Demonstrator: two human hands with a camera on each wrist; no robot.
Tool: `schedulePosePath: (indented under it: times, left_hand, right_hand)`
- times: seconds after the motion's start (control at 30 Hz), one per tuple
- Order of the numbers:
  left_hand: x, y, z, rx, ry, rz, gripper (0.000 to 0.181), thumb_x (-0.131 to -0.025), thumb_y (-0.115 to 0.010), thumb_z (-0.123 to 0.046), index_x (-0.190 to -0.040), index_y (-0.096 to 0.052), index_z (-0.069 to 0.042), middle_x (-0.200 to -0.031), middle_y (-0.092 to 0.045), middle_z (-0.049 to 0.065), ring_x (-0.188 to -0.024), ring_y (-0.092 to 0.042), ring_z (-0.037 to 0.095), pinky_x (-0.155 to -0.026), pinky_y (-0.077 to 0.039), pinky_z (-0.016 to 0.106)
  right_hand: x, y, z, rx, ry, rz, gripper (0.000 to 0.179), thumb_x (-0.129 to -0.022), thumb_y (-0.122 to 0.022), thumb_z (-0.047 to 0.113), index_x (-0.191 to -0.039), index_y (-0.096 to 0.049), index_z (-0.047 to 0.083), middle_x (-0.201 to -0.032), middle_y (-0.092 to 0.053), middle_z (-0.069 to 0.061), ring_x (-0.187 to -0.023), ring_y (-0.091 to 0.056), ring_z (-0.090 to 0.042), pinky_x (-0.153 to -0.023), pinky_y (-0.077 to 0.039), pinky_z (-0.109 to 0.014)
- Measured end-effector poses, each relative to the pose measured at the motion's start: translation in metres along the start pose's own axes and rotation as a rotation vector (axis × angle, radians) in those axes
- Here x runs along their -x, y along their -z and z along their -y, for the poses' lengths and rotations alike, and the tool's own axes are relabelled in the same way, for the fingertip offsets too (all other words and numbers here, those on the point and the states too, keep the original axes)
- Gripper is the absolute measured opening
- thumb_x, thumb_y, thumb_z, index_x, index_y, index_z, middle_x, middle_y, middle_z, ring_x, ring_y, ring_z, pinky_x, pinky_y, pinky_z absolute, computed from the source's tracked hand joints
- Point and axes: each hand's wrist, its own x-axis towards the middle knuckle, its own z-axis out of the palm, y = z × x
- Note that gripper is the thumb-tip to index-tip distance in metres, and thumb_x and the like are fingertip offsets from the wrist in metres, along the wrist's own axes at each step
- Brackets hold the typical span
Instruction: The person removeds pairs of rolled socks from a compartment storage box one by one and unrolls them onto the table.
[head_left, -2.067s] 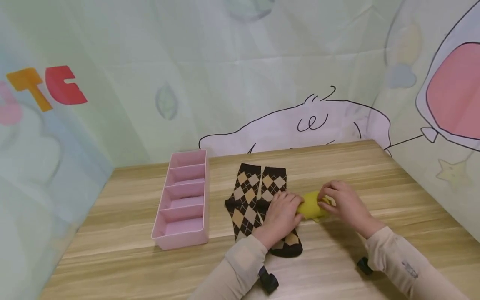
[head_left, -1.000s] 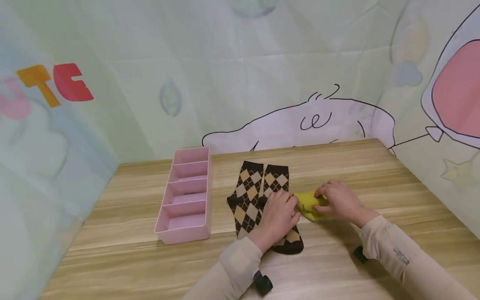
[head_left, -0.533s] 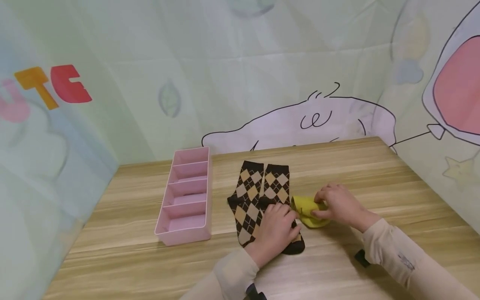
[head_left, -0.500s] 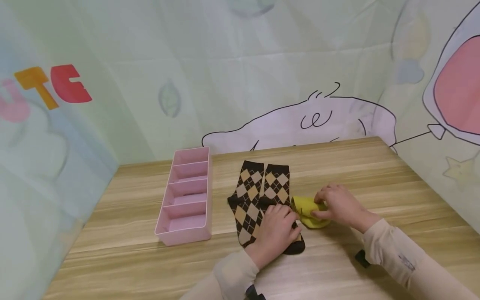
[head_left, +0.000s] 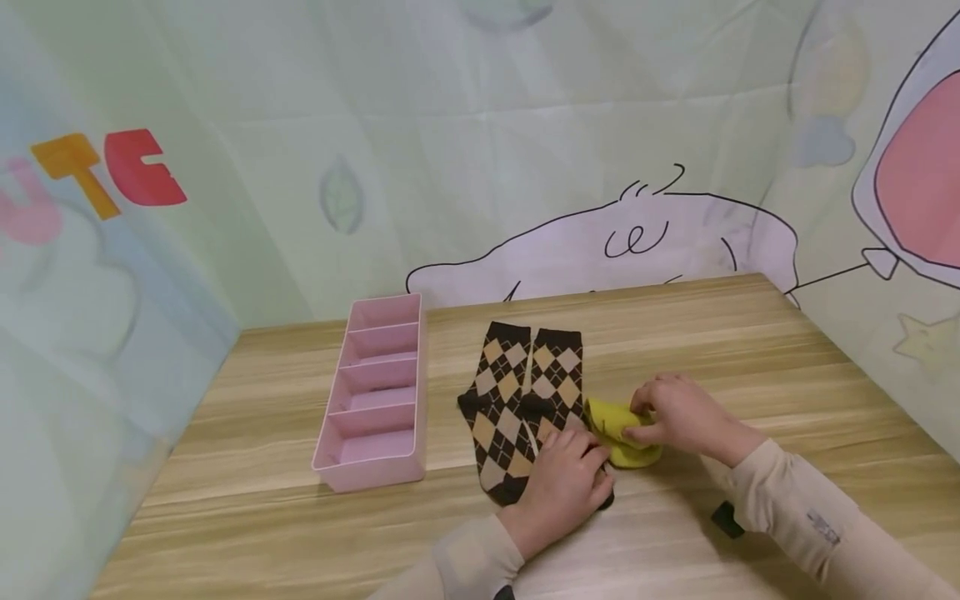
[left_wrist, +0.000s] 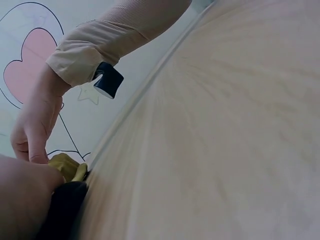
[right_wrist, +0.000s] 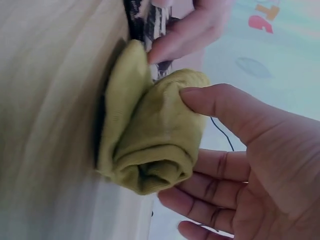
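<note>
A yellow-green sock point(head_left: 617, 422), rolled into a bundle, lies right of two black-and-tan argyle socks. My right hand point(head_left: 681, 414) pinches it between thumb and fingers. In the right wrist view the rolled sock point(right_wrist: 160, 120) shows a spiral end, with a flap standing along its far side. My left hand point(head_left: 564, 481) rests over the toe end of the right argyle sock point(head_left: 557, 367), fingertips close to the yellow-green bundle. Beside it the left argyle sock point(head_left: 501, 392) lies flat. In the left wrist view the yellow-green sock point(left_wrist: 64, 165) is partly hidden behind my left hand.
A pink box point(head_left: 367, 477) with several compartments stands left of the socks on the wooden table point(head_left: 247, 467). Behind the table hangs a printed cloth backdrop point(head_left: 480, 167). A black strap piece point(head_left: 726, 519) hangs under the right sleeve.
The yellow-green sock has gone from a flatter shape to a rolled bundle and shifted slightly towards me. My left hand has slid down towards the argyle toe, uncovering more of that sock.
</note>
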Motion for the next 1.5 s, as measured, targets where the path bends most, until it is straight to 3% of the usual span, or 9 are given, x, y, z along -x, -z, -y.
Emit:
schedulePosePath:
  times: [0.17, 0.3, 0.53, 0.73, 0.93, 1.1, 1.27, 1.5]
  left_hand:
    - [0.001, -0.002, -0.002, -0.021, -0.012, 0.025, 0.026, -0.091, -0.06, -0.037, -0.105, -0.073, -0.019, -0.106, -0.066, -0.004, -0.102, -0.056, 0.012, -0.088, -0.043, 0.027]
    - [0.0, 0.001, -0.003, -0.028, -0.002, 0.061, 0.026, -0.094, -0.056, -0.037, -0.106, -0.072, -0.02, -0.109, -0.066, -0.004, -0.103, -0.056, 0.012, -0.089, -0.042, 0.027]
    - [0.0, 0.004, -0.003, -0.03, 0.005, 0.07, 0.025, -0.094, -0.055, -0.036, -0.106, -0.072, -0.021, -0.107, -0.066, -0.006, -0.103, -0.056, 0.012, -0.091, -0.043, 0.028]
    - [0.001, 0.003, -0.003, -0.031, 0.005, 0.08, 0.025, -0.094, -0.055, -0.036, -0.106, -0.072, -0.021, -0.107, -0.066, -0.006, -0.103, -0.056, 0.012, -0.091, -0.043, 0.027]
    - [0.001, 0.003, -0.004, -0.02, 0.003, 0.093, 0.025, -0.094, -0.055, -0.035, -0.106, -0.072, -0.021, -0.107, -0.066, -0.006, -0.103, -0.056, 0.011, -0.092, -0.043, 0.027]
    - [0.001, 0.002, -0.004, -0.012, 0.003, 0.087, 0.024, -0.094, -0.055, -0.035, -0.105, -0.072, -0.021, -0.105, -0.066, -0.006, -0.103, -0.056, 0.011, -0.092, -0.043, 0.027]
    - [0.001, 0.001, -0.004, -0.002, 0.007, 0.11, 0.025, -0.095, -0.054, -0.035, -0.107, -0.071, -0.021, -0.108, -0.066, -0.006, -0.104, -0.056, 0.011, -0.093, -0.042, 0.027]
    - [0.0, 0.003, -0.005, 0.015, 0.021, 0.135, 0.024, -0.094, -0.056, -0.033, -0.108, -0.071, -0.021, -0.109, -0.066, -0.006, -0.106, -0.055, 0.012, -0.094, -0.042, 0.027]
  right_hand:
    - [-0.005, 0.005, -0.001, -0.032, -0.018, 0.046, 0.024, -0.077, -0.076, 0.034, -0.083, -0.072, 0.011, -0.077, -0.067, 0.005, -0.07, -0.056, -0.009, -0.069, -0.048, -0.036]
    - [-0.006, 0.007, 0.0, 0.0, -0.025, 0.035, 0.025, -0.077, -0.076, 0.035, -0.085, -0.072, 0.011, -0.08, -0.069, 0.003, -0.075, -0.059, -0.014, -0.076, -0.049, -0.043]
    - [-0.005, 0.005, 0.003, 0.043, -0.015, -0.097, 0.027, -0.076, -0.079, 0.029, -0.092, -0.066, 0.011, -0.094, -0.068, -0.005, -0.091, -0.061, -0.027, -0.087, -0.046, -0.053]
    - [-0.007, -0.001, 0.002, 0.062, 0.046, -0.221, 0.02, -0.075, -0.08, 0.016, -0.087, -0.065, 0.013, -0.092, -0.066, -0.003, -0.09, -0.058, -0.024, -0.082, -0.049, -0.046]
    - [-0.008, -0.007, -0.001, 0.076, 0.081, -0.284, 0.016, -0.073, -0.08, 0.009, -0.076, -0.066, 0.016, -0.087, -0.064, 0.0, -0.086, -0.056, -0.021, -0.075, -0.046, -0.04]
    - [-0.01, -0.008, -0.005, 0.106, 0.095, -0.325, 0.012, -0.073, -0.079, 0.006, -0.075, -0.071, 0.015, -0.082, -0.066, 0.0, -0.081, -0.057, -0.02, -0.07, -0.045, -0.038]
    - [-0.012, -0.008, -0.008, 0.109, 0.065, -0.302, 0.007, -0.078, -0.077, 0.015, -0.082, -0.074, 0.01, -0.085, -0.068, -0.004, -0.083, -0.058, -0.023, -0.075, -0.047, -0.043]
    - [-0.017, -0.011, -0.014, 0.128, 0.002, -0.192, 0.04, -0.078, -0.077, 0.032, -0.101, -0.072, 0.001, -0.101, -0.068, -0.012, -0.095, -0.058, -0.03, -0.083, -0.045, -0.05]
